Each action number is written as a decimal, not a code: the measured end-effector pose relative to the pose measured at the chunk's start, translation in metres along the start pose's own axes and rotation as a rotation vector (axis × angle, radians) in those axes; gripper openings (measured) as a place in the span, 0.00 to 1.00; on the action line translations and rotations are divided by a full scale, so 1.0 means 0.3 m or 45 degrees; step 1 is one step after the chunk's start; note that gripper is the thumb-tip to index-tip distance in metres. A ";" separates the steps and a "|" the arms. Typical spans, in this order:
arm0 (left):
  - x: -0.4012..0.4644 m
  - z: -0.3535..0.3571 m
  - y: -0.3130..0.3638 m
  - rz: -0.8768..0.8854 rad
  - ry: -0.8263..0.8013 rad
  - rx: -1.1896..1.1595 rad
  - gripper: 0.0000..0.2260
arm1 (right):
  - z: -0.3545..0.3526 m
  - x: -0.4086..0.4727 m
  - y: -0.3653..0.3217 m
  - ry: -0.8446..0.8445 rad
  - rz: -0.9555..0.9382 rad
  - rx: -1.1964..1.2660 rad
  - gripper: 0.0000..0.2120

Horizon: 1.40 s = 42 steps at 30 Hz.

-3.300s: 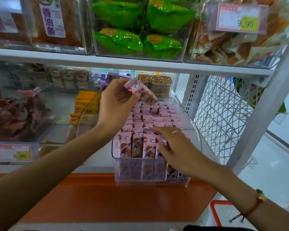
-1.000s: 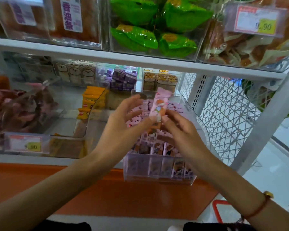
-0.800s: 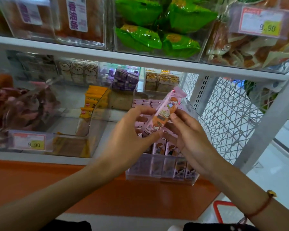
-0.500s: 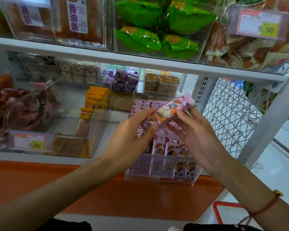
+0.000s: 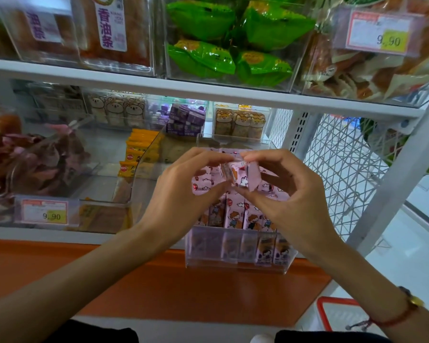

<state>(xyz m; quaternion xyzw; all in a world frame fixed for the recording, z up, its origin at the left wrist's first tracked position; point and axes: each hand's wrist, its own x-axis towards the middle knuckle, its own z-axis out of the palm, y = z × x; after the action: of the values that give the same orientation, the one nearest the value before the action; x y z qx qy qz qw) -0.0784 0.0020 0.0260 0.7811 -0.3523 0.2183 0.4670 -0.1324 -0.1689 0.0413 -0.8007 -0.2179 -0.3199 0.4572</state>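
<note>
Head view: left hand (image 5: pixel 181 191) and right hand (image 5: pixel 290 194) both pinch one pink packet (image 5: pixel 238 175) above the mostly stocked clear bin (image 5: pixel 235 265), packet not yet slotted in.

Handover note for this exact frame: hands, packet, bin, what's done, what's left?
Hands: the left hand pinches the left end of one pink packet; the right hand pinches its right end.
Things: the packet is held in the air over the clear bin.
Done: packet rows stand upright in the bin's front part.
Left: probably slot this packet into a row, then let go with both hands.
</note>
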 end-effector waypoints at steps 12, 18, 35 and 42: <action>0.008 -0.007 0.044 -0.499 -0.275 -0.641 0.18 | -0.039 0.027 0.023 0.137 0.665 0.542 0.21; 0.023 0.003 0.057 -0.812 -0.482 -0.970 0.16 | -0.045 0.026 0.040 0.165 0.854 0.664 0.13; 0.013 0.000 0.032 -0.378 -0.173 -0.479 0.20 | -0.025 0.016 0.019 0.004 0.423 0.420 0.21; 0.017 0.014 0.039 -0.624 0.019 -0.773 0.25 | 0.023 0.000 0.022 -0.093 0.509 0.238 0.22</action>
<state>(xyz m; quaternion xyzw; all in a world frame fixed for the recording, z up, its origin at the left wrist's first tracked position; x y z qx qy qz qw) -0.0838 -0.0073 0.0343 0.6667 -0.2003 -0.0084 0.7178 -0.1261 -0.1661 0.0347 -0.7931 -0.1000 -0.1722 0.5756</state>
